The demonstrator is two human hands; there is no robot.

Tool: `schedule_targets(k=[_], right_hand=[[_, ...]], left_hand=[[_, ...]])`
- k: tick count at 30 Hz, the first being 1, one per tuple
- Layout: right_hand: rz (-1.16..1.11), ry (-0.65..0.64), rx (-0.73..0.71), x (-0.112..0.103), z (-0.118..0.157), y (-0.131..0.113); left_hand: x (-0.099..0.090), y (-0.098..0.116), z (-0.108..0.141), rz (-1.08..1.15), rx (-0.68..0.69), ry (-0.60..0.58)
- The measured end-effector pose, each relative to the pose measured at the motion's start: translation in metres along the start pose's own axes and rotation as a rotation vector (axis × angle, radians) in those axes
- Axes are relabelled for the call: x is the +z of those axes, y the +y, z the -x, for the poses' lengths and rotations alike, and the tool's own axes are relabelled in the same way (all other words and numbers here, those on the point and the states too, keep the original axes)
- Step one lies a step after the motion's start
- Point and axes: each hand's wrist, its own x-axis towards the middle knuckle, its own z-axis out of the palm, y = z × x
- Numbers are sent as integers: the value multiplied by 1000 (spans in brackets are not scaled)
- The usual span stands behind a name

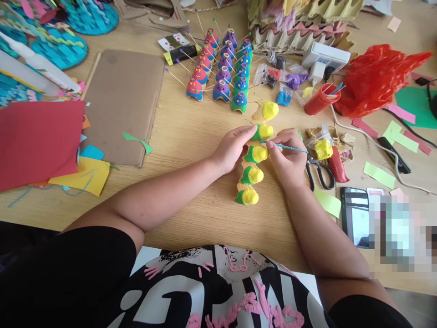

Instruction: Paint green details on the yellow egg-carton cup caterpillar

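A strip of egg-carton cups (244,166) lies before me, its cups topped with yellow clay (250,197) and most of them partly coated in green clay (251,154). My left hand (233,148) rests against the left side of the strip near the second cup from the far end, fingertips on its green part; whether it grips is hidden. My right hand (287,155) pinches a thin blue stick (290,147), whose tip meets the edge of that cup. The farthest cup (258,112) has yellow clay on top and bare carton beside it.
Three rows of finished clay figures (223,75) with pins stand behind. Cardboard (124,100) lies left. Scissors (321,173), a red cup (317,101), a white cable (362,132), a red bag (375,84) and a phone (355,218) are at right.
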Motion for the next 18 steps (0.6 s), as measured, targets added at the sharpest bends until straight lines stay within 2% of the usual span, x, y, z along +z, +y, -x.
schedule_targets(k=[4, 9, 14, 18], right_hand=[[-28, 43, 26, 2, 0, 1], [-31, 29, 45, 2, 0, -3], [8, 22, 16, 1, -1, -7], [78, -8, 3, 1, 0, -10]], left_hand=[[1, 2, 1, 7, -6, 12], [0, 1, -1, 0, -5, 28], [-3, -1, -3, 3, 21, -11], [-5, -2, -4, -14, -20, -33]])
